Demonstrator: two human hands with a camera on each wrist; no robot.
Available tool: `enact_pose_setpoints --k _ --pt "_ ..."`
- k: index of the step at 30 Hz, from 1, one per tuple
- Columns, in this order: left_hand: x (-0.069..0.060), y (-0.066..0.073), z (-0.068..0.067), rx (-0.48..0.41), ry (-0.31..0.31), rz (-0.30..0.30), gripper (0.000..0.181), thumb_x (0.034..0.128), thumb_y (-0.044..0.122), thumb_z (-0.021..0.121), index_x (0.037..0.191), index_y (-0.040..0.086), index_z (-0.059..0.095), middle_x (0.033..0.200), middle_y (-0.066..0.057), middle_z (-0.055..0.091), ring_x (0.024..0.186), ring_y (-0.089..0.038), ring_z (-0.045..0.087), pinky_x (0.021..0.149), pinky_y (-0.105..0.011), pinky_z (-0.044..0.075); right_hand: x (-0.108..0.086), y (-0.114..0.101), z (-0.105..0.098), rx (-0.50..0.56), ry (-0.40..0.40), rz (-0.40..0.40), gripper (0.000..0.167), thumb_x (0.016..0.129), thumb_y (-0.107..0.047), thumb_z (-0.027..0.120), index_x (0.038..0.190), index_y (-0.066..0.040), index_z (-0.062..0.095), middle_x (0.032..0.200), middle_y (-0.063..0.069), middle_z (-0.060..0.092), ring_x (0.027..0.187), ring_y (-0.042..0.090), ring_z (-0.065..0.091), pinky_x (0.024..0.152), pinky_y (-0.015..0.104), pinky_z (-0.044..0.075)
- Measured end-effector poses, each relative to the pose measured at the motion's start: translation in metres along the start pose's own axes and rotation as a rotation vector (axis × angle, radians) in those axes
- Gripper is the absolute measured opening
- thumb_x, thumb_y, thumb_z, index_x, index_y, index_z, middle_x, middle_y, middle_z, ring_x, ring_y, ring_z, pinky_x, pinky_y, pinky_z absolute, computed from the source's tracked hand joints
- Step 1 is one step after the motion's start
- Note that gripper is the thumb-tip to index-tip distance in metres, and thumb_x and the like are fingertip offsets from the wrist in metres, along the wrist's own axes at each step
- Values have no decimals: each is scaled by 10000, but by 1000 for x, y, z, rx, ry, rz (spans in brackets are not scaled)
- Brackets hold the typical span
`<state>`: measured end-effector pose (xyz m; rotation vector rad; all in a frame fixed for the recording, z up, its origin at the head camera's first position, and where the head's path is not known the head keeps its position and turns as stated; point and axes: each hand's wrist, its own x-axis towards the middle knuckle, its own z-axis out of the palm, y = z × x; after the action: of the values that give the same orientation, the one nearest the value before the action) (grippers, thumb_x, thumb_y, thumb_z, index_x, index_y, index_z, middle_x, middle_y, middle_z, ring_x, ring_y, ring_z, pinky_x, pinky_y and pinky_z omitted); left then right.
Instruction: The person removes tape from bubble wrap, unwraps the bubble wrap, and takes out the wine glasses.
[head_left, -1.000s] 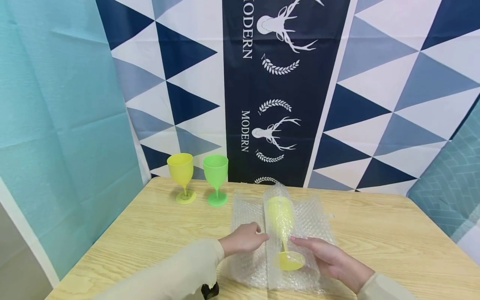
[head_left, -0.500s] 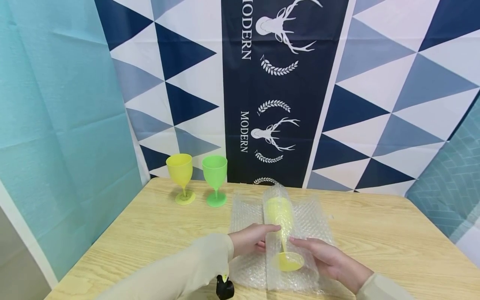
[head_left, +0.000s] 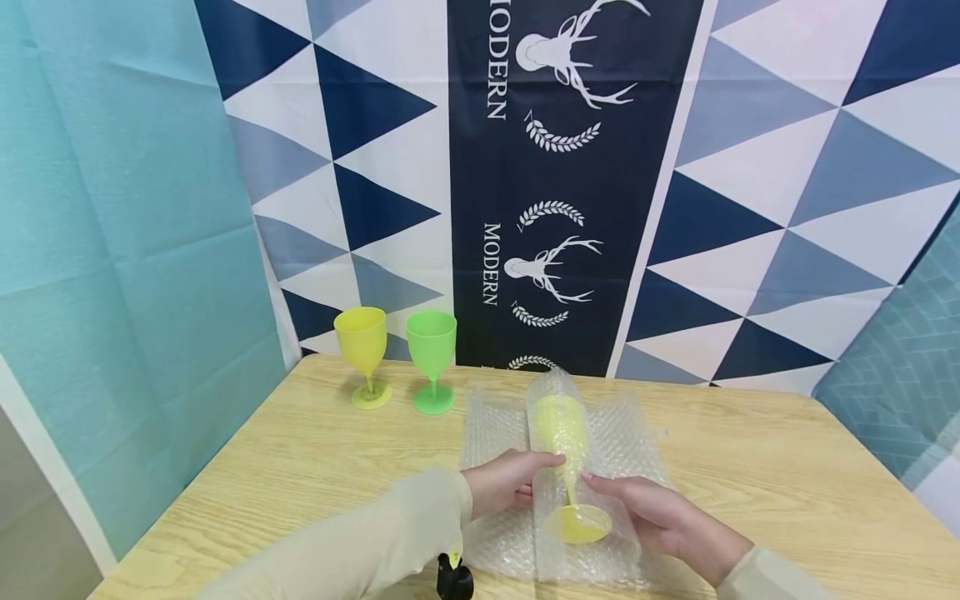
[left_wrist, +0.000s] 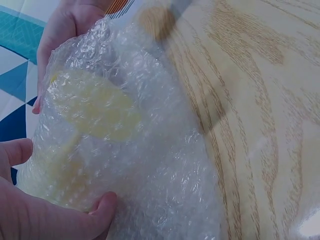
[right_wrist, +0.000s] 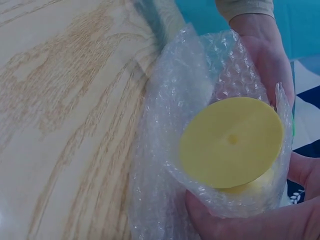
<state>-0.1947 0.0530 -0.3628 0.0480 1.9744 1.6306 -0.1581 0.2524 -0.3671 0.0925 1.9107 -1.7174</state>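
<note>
A yellow goblet (head_left: 561,429) lies on its side in a sheet of bubble wrap (head_left: 491,429), one side folded over it. Its round foot (right_wrist: 232,145) shows at the wrap's near end in the right wrist view. My left hand (head_left: 504,483) grips the wrapped goblet from the left, its thumb pressed on top near the stem. From the right, my right hand (head_left: 667,515) holds the wrap, thumb against the stem area. In the left wrist view, my left hand's thumb and a finger press the cloudy wrap (left_wrist: 160,165). Fingers beneath the wrap are partly hidden.
A second yellow goblet (head_left: 362,337) and a green goblet (head_left: 432,342) stand upright at the table's back left. The wooden table (head_left: 765,467) ends at a patterned cloth (head_left: 735,250) behind. A teal cloth (head_left: 142,250) hangs at the left.
My left hand has moved right from the wrap's left part onto the wrapped goblet, its thumb now on top. The right hand stays in nearly the same place.
</note>
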Motion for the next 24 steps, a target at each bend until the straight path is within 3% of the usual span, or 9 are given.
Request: enact_pose_setpoints --k 6,8,9,11,13,15,17,20,24 --pt "0 -1 2 -3 16 1 579 885 363 628 1282 -28 470 1081 -77 623 961 -178 638 908 -333 538 -3 -6 0 -54 49 -5 725 973 -391 508 1388 160 286 1333 226 483 1121 180 562 1033 457 455" --pt "0 -1 3 -3 23 -2 585 884 363 629 1284 -31 462 1074 -81 629 958 -176 649 901 -328 541 -4 -11 -1 -100 99 4 747 970 -385 514 1391 181 270 1354 269 436 1135 202 530 1042 467 444" --pt "0 0 3 0 27 -2 587 884 363 629 1284 -33 463 1072 -83 633 957 -176 653 898 -326 543 -4 -13 -1 -122 119 5 749 972 -375 512 1393 189 257 1320 258 470 1109 193 547 1027 443 461" --pt "0 -1 3 3 33 -3 596 881 366 632 1288 -34 461 1074 -84 633 957 -176 655 895 -326 544 -3 -18 -2 -177 172 6 752 968 -353 523 1388 204 242 1072 185 559 935 166 544 922 356 496" --pt "0 -1 3 11 36 -4 599 878 374 634 1286 -32 470 1077 -86 637 954 -176 655 891 -325 546 -2 -23 -4 -220 223 7 749 961 -336 540 1390 200 241 869 77 515 796 147 476 803 293 476" --pt "0 -1 3 19 38 -5 610 874 381 637 1292 -31 472 1086 -85 637 953 -174 651 890 -325 545 0 -27 -5 -262 244 -12 736 959 -323 543 1390 193 245 845 104 537 786 184 520 789 289 485" --pt "0 -1 3 28 43 -9 634 870 391 639 1306 -34 464 1094 -84 637 951 -173 646 888 -324 544 2 -32 -6 -302 266 -25 741 953 -328 558 1395 180 249 1028 262 557 935 333 571 886 363 505" --pt "-1 0 3 39 55 -21 675 863 404 646 1330 -40 444 1098 -81 630 944 -169 637 883 -321 539 6 -39 -7 -388 297 -60 755 939 -342 586 1397 162 260 1373 365 401 1230 474 474 1018 506 454" --pt "-1 -1 3 48 63 -23 678 856 419 650 1324 -31 453 1076 -71 628 927 -166 634 870 -315 535 11 -47 -7 -541 406 -97 706 900 -335 646 1361 111 351 1281 317 495 1130 404 555 941 486 499"
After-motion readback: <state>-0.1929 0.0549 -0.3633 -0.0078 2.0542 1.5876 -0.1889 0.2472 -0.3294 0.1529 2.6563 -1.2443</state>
